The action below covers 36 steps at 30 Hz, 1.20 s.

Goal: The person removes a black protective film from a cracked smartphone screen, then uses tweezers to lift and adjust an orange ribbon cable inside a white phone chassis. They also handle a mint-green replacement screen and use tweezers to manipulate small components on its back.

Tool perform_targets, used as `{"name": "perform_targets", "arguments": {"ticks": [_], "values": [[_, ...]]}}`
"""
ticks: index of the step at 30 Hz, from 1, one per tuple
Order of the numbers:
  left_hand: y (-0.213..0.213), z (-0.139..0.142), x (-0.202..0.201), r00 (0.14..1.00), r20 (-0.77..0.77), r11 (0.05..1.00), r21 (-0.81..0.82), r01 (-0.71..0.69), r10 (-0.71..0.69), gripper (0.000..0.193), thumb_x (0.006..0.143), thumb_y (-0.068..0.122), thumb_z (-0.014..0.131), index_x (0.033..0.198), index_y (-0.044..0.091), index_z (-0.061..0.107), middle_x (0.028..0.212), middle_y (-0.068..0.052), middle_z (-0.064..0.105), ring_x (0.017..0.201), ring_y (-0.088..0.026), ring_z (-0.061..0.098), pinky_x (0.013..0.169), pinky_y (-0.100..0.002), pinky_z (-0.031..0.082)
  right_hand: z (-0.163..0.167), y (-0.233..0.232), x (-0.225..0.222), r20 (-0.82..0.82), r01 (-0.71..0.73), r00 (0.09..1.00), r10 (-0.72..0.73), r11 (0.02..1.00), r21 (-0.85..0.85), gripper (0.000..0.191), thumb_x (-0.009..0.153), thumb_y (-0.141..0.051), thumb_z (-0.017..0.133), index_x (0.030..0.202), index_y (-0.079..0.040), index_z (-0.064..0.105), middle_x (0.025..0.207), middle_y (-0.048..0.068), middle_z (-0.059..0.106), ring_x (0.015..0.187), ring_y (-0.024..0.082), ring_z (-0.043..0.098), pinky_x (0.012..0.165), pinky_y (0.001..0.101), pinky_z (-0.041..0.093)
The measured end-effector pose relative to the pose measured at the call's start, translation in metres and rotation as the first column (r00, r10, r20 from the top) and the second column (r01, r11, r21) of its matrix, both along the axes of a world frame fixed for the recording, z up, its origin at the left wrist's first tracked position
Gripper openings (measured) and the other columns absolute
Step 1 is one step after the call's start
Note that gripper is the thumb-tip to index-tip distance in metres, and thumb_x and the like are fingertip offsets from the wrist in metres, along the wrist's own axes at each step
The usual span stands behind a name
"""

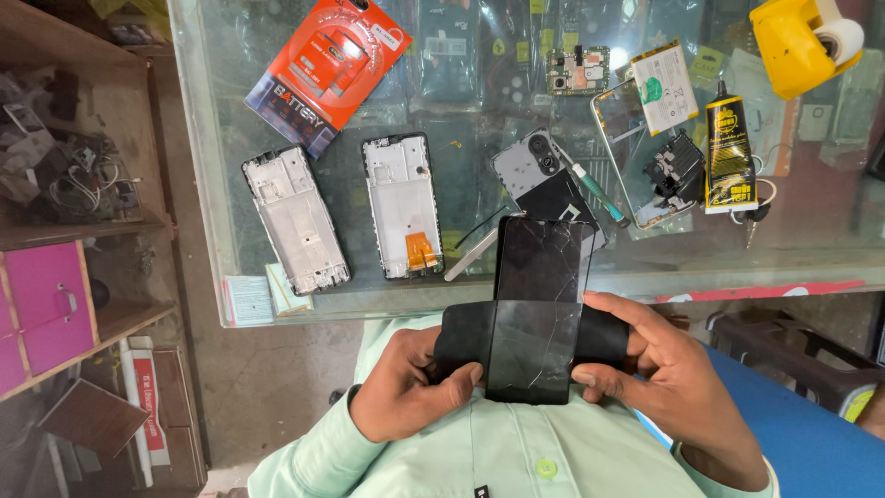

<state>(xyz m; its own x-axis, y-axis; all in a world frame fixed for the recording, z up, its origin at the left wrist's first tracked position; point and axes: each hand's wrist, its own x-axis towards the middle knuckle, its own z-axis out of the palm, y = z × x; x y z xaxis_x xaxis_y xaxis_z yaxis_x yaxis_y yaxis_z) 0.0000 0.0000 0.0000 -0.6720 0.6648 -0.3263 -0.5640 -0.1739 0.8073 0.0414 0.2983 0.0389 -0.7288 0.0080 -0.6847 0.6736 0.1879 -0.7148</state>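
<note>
Both hands hold a black phone (537, 304) with a cracked glass screen, upright in front of my light green shirt. A black flat piece (461, 334) lies crosswise behind the phone. My left hand (403, 385) grips the left end of that piece, thumb on the phone's lower left edge. My right hand (656, 373) grips the right end, thumb pressing the phone's lower right corner. The phone's top reaches over the edge of the glass counter (701, 267).
On the counter lie two white phone frames (295, 219) (402, 205), an orange battery pack (329, 65), a grey phone back cover (539, 180), a screwdriver (597, 192), a black-yellow glue tube (729, 148), a yellow tape dispenser (800, 41). Wooden shelves (74, 231) stand left.
</note>
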Motion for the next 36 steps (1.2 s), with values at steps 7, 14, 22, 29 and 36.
{"name": "perform_targets", "arguments": {"ticks": [7,14,22,29,36], "values": [[0.002,0.0,-0.001,0.998,0.069,0.997,-0.073,0.021,-0.016,0.009,0.094,0.005,0.063,0.096,-0.003,0.067,0.073,0.005,0.057,0.066,-0.002,0.043,0.056,-0.022,0.038,-0.006,0.007,0.004,-0.044,-0.042,0.998,0.041,0.999,-0.024,0.075,0.074,-0.004,0.081,0.143,-0.009,0.054,0.073,0.01,0.077,0.063,0.014,0.075,0.056,0.0283,0.06],[0.005,-0.005,-0.012,0.999,-0.007,0.999,0.008,-0.045,0.045,0.018,0.097,0.012,0.066,0.105,-0.004,0.07,0.085,0.001,0.06,0.075,-0.006,0.047,0.067,-0.024,0.041,-0.002,0.0,-0.004,-0.238,-0.035,0.971,0.013,0.995,-0.088,0.074,0.079,0.001,0.08,0.147,-0.004,0.051,0.081,0.012,0.08,0.07,0.013,0.074,0.064,0.0278,0.061],[0.047,-0.011,-0.066,0.818,0.519,0.689,0.5,-0.525,0.247,0.067,0.089,0.04,0.064,0.146,0.006,0.052,0.142,-0.012,0.061,0.132,-0.031,0.059,0.114,-0.051,0.046,0.014,-0.032,-0.065,-0.478,0.114,0.862,-0.168,0.983,-0.14,0.07,0.084,0.007,0.075,0.149,0.001,0.048,0.102,0.014,0.074,0.078,0.016,0.07,0.066,0.0302,0.062],[0.064,0.006,-0.104,0.83,0.543,0.689,0.554,-0.466,0.125,0.068,0.092,0.049,0.06,0.144,0.005,0.056,0.143,-0.013,0.062,0.131,-0.033,0.059,0.115,-0.052,0.042,0.033,-0.035,-0.104,-0.529,0.02,0.842,-0.11,0.985,-0.173,0.07,0.087,0.008,0.074,0.151,0.001,0.046,0.101,0.014,0.073,0.072,0.015,0.069,0.063,0.0277,0.059],[0.078,0.018,-0.109,0.834,0.503,0.69,0.522,-0.502,0.228,0.05,0.104,0.04,0.062,0.135,0.0,0.061,0.131,-0.015,0.067,0.121,-0.03,0.063,0.11,-0.045,0.048,0.037,-0.038,-0.112,-0.581,-0.003,0.808,-0.097,0.986,-0.169,0.072,0.091,0.008,0.073,0.156,0.0,0.042,0.105,0.014,0.072,0.074,0.015,0.068,0.064,0.0272,0.058]]}}
